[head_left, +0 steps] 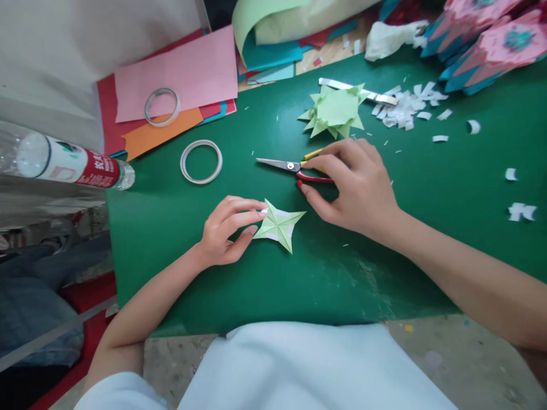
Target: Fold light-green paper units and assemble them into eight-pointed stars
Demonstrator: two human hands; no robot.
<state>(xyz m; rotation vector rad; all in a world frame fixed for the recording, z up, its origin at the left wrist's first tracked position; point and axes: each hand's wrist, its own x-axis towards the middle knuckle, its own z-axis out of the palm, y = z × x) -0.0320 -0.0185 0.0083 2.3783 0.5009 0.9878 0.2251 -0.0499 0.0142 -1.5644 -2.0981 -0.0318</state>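
A small pale-green folded paper star [278,225] with four points and white patches between its folds lies on the green table. My left hand [228,230] has its thumb and fingertips on the star's left side. Just above, a pair of scissors [292,166] with one yellow and one red handle lies with slightly parted blades pointing left. The fingers of my right hand [356,182] are closed around its handles, thumb by the red one, index finger over the yellow one. Beyond that hand sits a stack of spiky green paper stars [337,108].
A tape roll [201,162] lies on the table, another [162,107] on pink paper [183,68]. White scraps [405,108] and a metal-tipped cutter [359,91] lie at the back right, near pink-and-blue paper flowers [508,45]. A water bottle [64,159] is at left.
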